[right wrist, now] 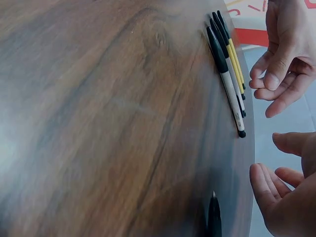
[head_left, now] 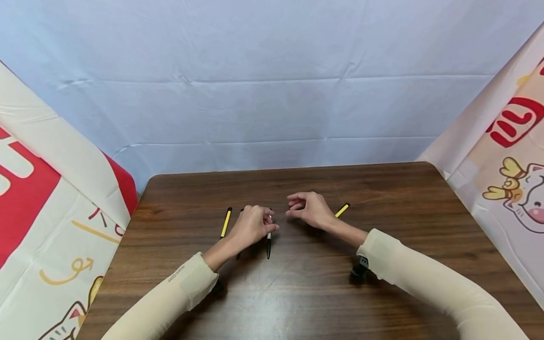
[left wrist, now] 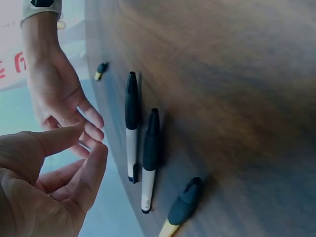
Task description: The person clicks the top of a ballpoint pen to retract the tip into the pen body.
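Observation:
My left hand (head_left: 250, 225) hovers over the middle of the table, thumb and fingertips slightly apart with nothing between them. Below it lies a white pen with a black grip (head_left: 269, 243); a second white pen (left wrist: 148, 182) beside it is mostly hidden from the head view. To that hand's left is a yellow pen (head_left: 226, 222) with black ends. My right hand (head_left: 312, 209), fingers loosely bent around bare air, faces the left hand across a small gap. Another yellow pen (head_left: 342, 210) lies partly behind the right wrist, its black tip (right wrist: 214, 217) showing in the right wrist view.
The brown wooden table (head_left: 314, 293) has a rounded far edge against a pale blue cloth backdrop (head_left: 263, 94). Printed cloths hang at both sides. In the right wrist view, two white and two yellow pens (right wrist: 237, 69) lie side by side near the left hand.

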The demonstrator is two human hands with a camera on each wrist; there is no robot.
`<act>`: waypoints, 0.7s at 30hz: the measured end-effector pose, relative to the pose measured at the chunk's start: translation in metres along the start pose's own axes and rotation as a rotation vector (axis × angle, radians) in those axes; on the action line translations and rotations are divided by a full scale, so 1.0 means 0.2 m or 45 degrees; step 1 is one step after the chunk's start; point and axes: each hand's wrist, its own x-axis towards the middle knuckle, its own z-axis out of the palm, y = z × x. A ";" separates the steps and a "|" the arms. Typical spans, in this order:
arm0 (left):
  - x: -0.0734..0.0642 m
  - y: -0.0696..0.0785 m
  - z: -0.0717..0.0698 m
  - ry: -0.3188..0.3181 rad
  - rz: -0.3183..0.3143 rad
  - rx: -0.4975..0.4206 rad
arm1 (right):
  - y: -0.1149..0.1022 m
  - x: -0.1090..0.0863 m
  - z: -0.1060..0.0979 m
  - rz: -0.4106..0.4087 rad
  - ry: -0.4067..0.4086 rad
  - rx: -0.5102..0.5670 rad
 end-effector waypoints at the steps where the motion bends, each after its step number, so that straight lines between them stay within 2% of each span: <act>1: 0.01 0.00 0.00 -0.005 -0.008 -0.006 | 0.00 -0.01 -0.01 -0.001 0.003 -0.005; 9: 0.08 0.05 -0.01 -0.019 0.012 -0.033 | 0.02 -0.05 -0.09 -0.003 0.036 -0.047; 21: 0.19 0.11 0.03 -0.099 0.023 -0.209 | 0.06 -0.13 -0.23 -0.002 0.101 -0.094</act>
